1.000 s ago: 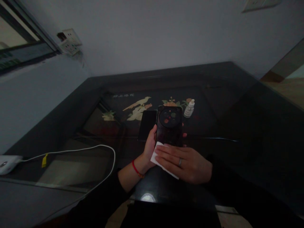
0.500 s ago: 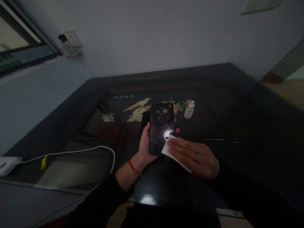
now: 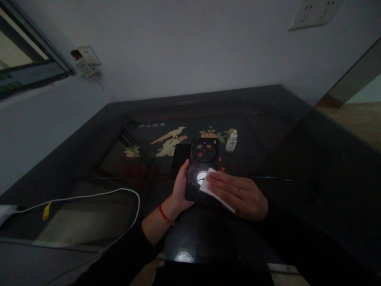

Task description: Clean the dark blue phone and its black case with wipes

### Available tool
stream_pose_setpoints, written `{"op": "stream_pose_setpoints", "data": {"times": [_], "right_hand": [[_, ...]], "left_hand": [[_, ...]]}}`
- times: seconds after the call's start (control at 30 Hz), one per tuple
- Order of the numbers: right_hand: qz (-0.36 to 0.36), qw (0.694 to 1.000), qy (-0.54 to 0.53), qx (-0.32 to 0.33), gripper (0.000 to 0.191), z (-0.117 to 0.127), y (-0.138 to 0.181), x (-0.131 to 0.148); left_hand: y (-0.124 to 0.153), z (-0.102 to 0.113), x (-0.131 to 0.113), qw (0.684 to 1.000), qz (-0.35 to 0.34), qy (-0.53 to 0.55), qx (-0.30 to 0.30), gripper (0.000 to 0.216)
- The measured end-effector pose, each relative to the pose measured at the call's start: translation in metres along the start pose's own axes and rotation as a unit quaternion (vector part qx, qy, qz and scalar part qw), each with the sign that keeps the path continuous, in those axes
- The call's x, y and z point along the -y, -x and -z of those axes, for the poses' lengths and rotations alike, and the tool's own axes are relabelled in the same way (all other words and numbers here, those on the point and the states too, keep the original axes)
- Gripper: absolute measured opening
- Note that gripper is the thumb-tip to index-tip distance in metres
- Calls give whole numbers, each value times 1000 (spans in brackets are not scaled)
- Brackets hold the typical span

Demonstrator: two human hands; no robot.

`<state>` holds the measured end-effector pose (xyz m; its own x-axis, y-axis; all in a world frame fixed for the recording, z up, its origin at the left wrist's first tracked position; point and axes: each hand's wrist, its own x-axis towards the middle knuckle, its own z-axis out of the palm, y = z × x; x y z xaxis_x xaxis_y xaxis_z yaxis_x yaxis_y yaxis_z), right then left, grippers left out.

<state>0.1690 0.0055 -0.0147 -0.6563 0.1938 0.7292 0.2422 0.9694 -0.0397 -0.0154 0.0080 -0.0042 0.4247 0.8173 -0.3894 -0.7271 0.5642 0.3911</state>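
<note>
My left hand [image 3: 180, 190] is wrapped round a dark, glossy phone case [image 3: 195, 167], holding it tilted above the table. Flower colours of the table picture show in the round camera cutout at its top. A folded white wipe [image 3: 210, 184], cloth or paper I cannot tell, is pressed under the fingers of my right hand [image 3: 242, 194] against the lower right of the case. Behind the case a flat black slab, like a phone [image 3: 179, 159], lies on the table, partly hidden. A small clear dropper bottle [image 3: 230, 143] with a white top stands to the right.
The dark glossy table [image 3: 285, 159] has a bird-and-flower picture set in its top. A white cable [image 3: 98, 194] with a yellow tag [image 3: 46, 211] loops along the left side from a white device [image 3: 6, 213]. Wall sockets [image 3: 87, 59] are beyond the table.
The wipe and my right hand have shifted slightly left and up over the case. The case tilts differently, and the whole view has moved a little.
</note>
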Motion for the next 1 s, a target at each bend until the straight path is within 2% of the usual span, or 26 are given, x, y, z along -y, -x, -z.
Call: {"op": "stream_pose_setpoints", "data": {"times": [0.07,0.1,0.13,0.2,0.27,0.33,0.47,0.6,0.67,0.73,0.83,1.0], "right_hand": [[27,999,-14,17,31,0,-1,2],[19,1000,-12,12,32,2,-1,0],[-9,1000,-2,-3,33,6,0,-3],[-115,991,31,-59,35,14,2,-12],[-228,964,61,-123,36,22,3,-19],[-272,949,70,-141,36,24,2,-22],[-191,977,58,-80,43,12,-4,-17],[-87,995,40,-30,46,0,-10,-8],[-36,999,36,-5,43,0,-10,-6],[-5,999,39,7,40,4,-6,-9],[-27,998,60,-16,38,16,3,-19],[-167,974,110,-103,44,23,7,-32]], "left_hand": [[0,2,-1,1000,2,-10,10,64],[-1,4,-1,1000,2,-12,17,63],[-1,6,-1,1000,7,-13,26,62],[-1,11,0,998,31,-16,53,61],[0,16,4,994,66,-27,84,60],[0,19,11,990,88,-45,98,60],[2,19,22,992,70,-81,60,51],[-1,21,26,998,33,-51,22,36],[-3,23,24,998,42,-43,21,34],[-5,22,21,997,55,-40,39,42],[-4,20,15,995,65,-33,69,55],[-1,17,13,986,102,-66,115,63]]}}
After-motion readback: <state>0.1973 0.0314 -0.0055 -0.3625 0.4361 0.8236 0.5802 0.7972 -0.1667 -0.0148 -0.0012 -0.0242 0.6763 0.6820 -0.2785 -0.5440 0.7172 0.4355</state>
